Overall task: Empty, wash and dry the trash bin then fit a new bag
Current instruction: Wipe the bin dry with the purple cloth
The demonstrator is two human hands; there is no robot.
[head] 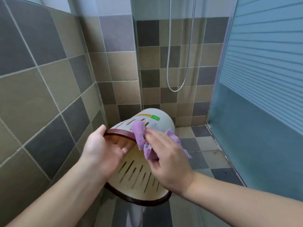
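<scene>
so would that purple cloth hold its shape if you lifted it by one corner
Probably not. The purple cloth drapes limply over the trash bin's brown rim and folds under the right hand, so it looks floppy. Its fuzzy, ragged edge suggests a light, soft fabric that grips rather than slips.

Single head view, looking forward and down, close over hands, toward tiled shower corner

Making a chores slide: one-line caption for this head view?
Left hand grips the tipped trash bin's rim while right hand presses a purple cloth over it.
</scene>
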